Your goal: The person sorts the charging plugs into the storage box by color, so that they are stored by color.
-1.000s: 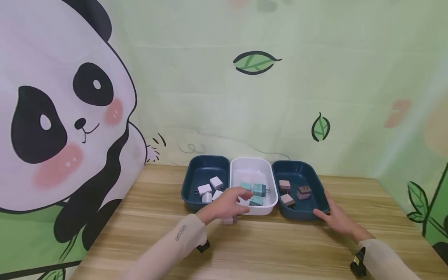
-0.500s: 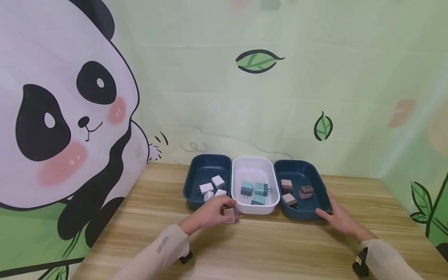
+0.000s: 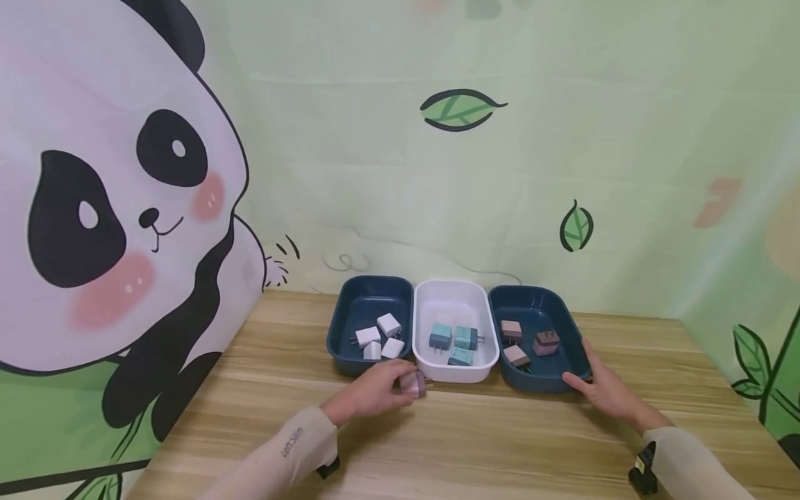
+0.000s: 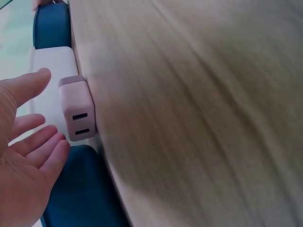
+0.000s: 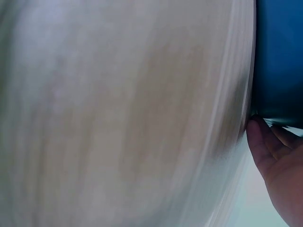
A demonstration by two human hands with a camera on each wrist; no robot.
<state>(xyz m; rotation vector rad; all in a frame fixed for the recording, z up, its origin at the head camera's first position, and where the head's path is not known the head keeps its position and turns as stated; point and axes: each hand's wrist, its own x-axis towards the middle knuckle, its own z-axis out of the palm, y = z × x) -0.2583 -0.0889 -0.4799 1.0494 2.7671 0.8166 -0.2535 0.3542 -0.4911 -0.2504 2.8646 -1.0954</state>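
Note:
On the table in front of the white tray (image 3: 459,374) stands a pink charger plug (image 3: 409,384), two USB slots facing the left wrist camera. Around its left side my left hand (image 3: 369,390) is spread, thumb and fingers apart; in the left wrist view a gap separates the fingers (image 4: 40,142) from the charger plug (image 4: 78,106). At the right, my right hand (image 3: 605,389) touches the front right corner of a dark blue tray (image 3: 537,382), fingers straight along its side, thumb at the front. That tray holds pinkish charger plugs (image 3: 510,330).
Left of the white tray is another dark blue tray (image 3: 369,285) with several white charger plugs (image 3: 389,325). Teal charger plugs (image 3: 466,338) lie in the white tray. The trays stand side by side on the wooden table (image 3: 475,444), near a printed green wall cloth (image 3: 350,173).
My left hand has come back from over the white tray's front to the pink charger plug, and its fingers have since spread a little. The right hand stays at the right tray.

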